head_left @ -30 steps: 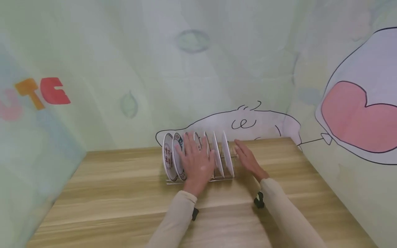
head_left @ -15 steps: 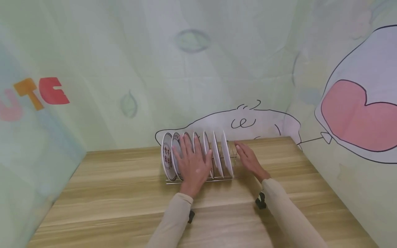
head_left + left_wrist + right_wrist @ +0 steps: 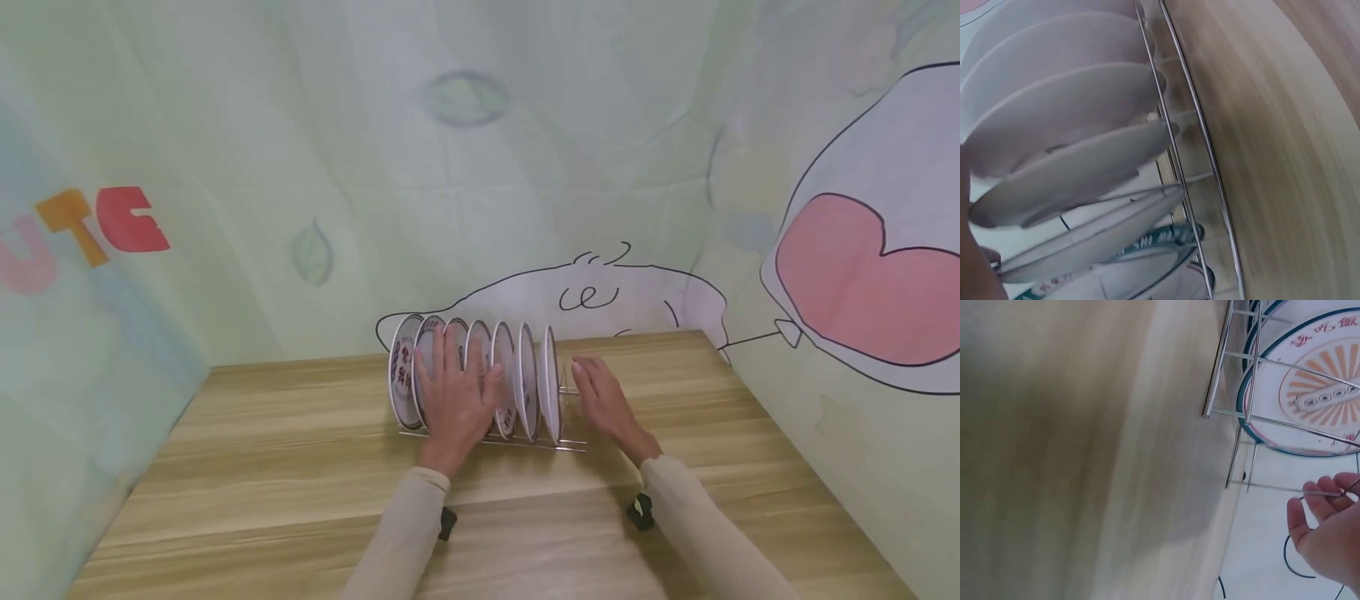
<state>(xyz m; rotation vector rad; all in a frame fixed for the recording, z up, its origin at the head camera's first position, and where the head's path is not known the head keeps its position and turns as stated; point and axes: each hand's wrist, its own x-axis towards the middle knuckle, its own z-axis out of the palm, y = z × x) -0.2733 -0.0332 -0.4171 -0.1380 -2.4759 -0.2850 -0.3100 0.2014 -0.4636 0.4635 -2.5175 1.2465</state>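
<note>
A metal wire dish rack [image 3: 572,447] stands on the table, with several white plates [image 3: 551,385] upright in a row. My left hand [image 3: 456,406] lies over the left-middle plates, fingers extended and spread, touching their rims and hiding part of them. At the rack's right end, my right hand [image 3: 607,410] has its fingers bent at the end wire. The right wrist view shows that wire crossing the fingers of the right hand [image 3: 1332,537], beside an end plate [image 3: 1310,362] with a green rim and red characters. In the left wrist view, plates [image 3: 1072,175] lean between the wires.
The wood-grain table [image 3: 262,475] extends around the rack on both sides and in front. A printed cloth backdrop [image 3: 465,192] rises directly behind the rack and along both sides.
The rack has turned, its right end coming nearer to me, so the plates face differently. My left hand has shifted left; my right hand has moved slightly nearer, its fingers more bent.
</note>
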